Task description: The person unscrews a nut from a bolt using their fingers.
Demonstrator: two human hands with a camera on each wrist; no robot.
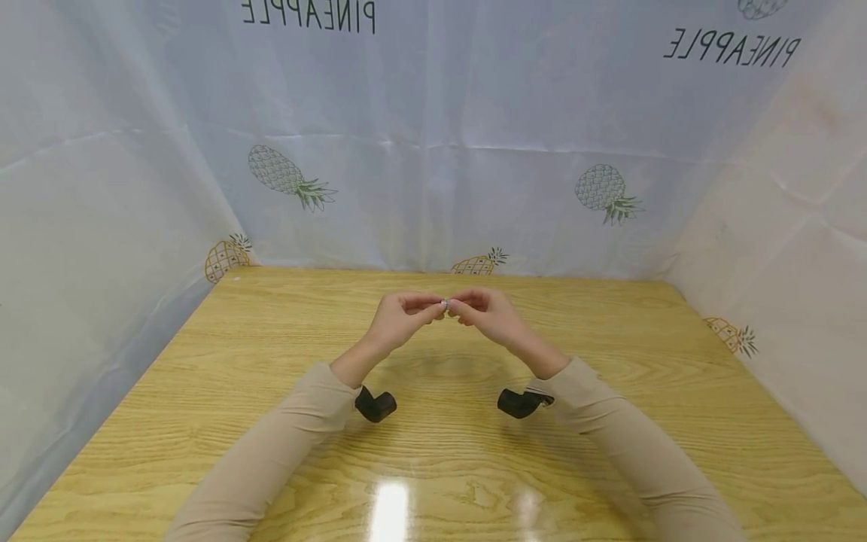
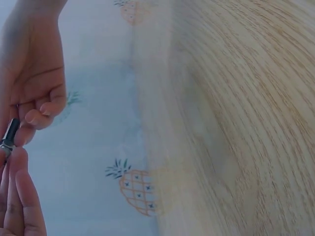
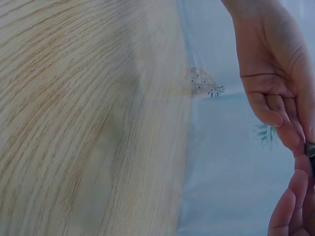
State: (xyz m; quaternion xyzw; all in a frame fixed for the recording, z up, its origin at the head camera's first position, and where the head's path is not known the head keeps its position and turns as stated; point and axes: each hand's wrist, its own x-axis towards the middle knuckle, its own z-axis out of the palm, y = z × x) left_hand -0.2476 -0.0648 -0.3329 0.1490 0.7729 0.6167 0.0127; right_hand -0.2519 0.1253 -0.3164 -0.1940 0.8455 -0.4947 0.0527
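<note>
In the head view, my left hand point(image 1: 398, 322) and right hand point(image 1: 500, 319) meet fingertip to fingertip above the wooden table. Between them they pinch a small bolt point(image 1: 445, 304) with thumbs and fingers. Seen from the left wrist, the bolt point(image 2: 13, 131) has a dark shaft and a silvery collar, perhaps a nut. The right hand point(image 2: 37, 69) comes from above there, the left hand point(image 2: 22, 201) from below. At the right wrist view's edge, only part of the bolt point(image 3: 310, 150) shows; fingers hide the rest.
The wooden table point(image 1: 433, 459) spreads beneath both forearms. White curtains printed with pineapples point(image 1: 433, 203) enclose its back and sides. Black elbow-shaped pieces point(image 1: 376, 406) hang by both sleeve cuffs.
</note>
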